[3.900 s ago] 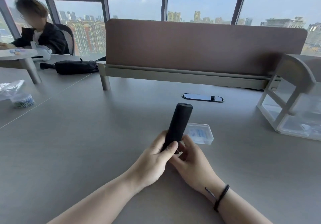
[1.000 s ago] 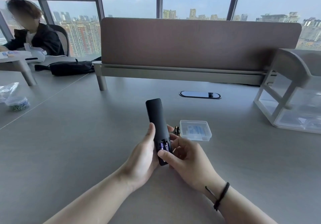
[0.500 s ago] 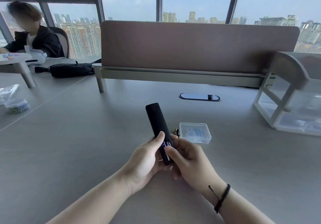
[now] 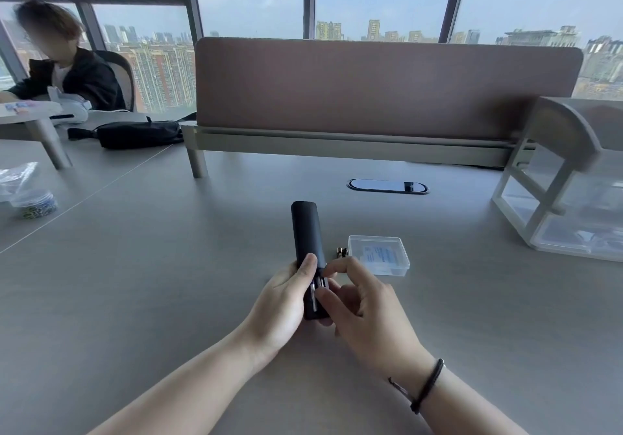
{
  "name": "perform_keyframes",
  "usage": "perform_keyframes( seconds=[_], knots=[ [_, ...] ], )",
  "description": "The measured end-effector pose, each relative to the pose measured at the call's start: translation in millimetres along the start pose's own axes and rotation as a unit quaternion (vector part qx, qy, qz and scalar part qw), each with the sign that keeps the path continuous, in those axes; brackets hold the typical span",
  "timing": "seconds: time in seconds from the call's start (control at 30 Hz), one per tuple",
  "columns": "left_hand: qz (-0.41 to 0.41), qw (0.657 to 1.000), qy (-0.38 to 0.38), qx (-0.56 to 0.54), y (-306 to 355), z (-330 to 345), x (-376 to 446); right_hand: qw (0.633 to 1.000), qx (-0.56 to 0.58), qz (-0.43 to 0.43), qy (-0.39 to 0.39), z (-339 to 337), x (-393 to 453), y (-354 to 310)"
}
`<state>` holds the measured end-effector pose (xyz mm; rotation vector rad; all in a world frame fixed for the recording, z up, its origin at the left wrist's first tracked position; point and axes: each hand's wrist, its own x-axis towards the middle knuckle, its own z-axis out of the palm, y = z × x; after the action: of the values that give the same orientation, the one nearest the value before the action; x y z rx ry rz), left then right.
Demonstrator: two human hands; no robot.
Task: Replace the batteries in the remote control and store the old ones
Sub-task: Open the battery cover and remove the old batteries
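Fingers [image 4: 308, 267] over grey desk [image 4: 135, 283], windowed office.

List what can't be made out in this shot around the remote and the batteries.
- Head view: batteries in the remote: right hand fingers cover the open bay; count unclear.
- Loose batteries beside the clear case: too small, partly behind the fingers.
- Case label: blurred.
- Battery cover: not visible.
- Left hand hides the remote's left side.

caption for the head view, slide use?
Left hand holds black remote; right hand works at its open battery bay, spare batteries beside clear case.
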<state>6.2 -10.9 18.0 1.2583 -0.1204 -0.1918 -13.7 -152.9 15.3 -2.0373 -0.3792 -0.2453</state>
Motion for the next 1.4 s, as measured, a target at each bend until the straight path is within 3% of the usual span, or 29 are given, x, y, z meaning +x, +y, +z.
perform_keyframes(
  seconds=[0.57, 0.87, 1.4],
  knots=[
    [0.018, 0.999, 0.015, 0.037, -8.0, -0.1, 1.7, 0.978, -0.176, -0.088, 0.064, 2.7, -3.8, -2.6],
    [0.029, 0.997, -0.028, 0.069, -9.8, 0.4, -0.6, 0.992, -0.117, -0.030, 0.042, -2.9, 1.4, 1.2],
    [0.035, 0.990, -0.041, 0.131, -9.7, 3.2, -4.4, 0.993, -0.120, 0.003, 0.016, 1.1, 2.4, 3.8]
  ],
)
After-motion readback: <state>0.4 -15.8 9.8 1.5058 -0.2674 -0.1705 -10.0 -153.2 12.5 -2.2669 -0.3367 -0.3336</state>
